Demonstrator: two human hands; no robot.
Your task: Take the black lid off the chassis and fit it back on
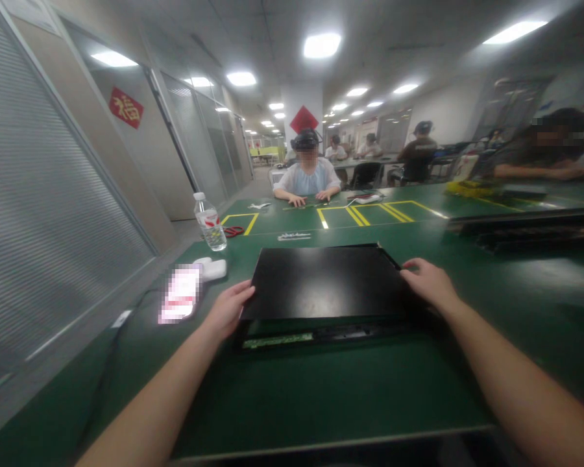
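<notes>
A glossy black flat panel point(324, 282), rectangular like a display screen, is held in front of me. My left hand point(228, 310) grips its left edge, thumb along the side. At the opposite edge my right hand point(429, 282) is closed on the panel, its lower fingers hidden. Under the panel lies a black frame point(370, 332), whose near side sticks out toward me and whose far right corner shows behind. A green circuit board strip point(277, 340) runs along the near left of that frame. Whether the panel touches the frame, I cannot tell.
On the green table point(321, 395), a water bottle point(209, 222), a lit phone point(181, 293) and a white case point(214, 268) stand left. Red scissors point(233, 231) lie behind. Dark frames point(530, 230) are at right. A person point(307, 174) sits opposite.
</notes>
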